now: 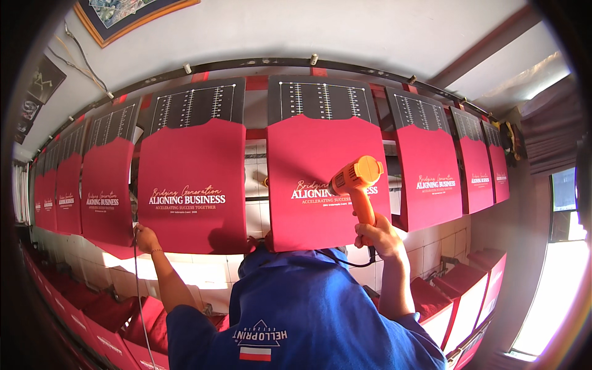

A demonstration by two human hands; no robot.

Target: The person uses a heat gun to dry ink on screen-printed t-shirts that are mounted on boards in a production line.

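My right hand [380, 237] is wrapped round the handle of an orange hair dryer [357, 176]. The dryer is held over a dark red T-shirt [302, 154] laid flat on a black printing board [324, 102], and its body hides part of the white and gold print. Out to the left, the fingers of my left hand [146, 238] are closed on a thin cord [137, 271] that hangs down. This hand is at the lower left corner of the neighbouring red T-shirt [191, 160]. A dark cable [357, 264] loops below the dryer's handle.
Several more boards with red shirts stand in a row on both sides, such as one red shirt [428, 179] to the right. A dark rail [246, 62] runs behind them. Lower down is another row of shirt-covered boards [111, 339]. A bright window [549, 290] is at the right.
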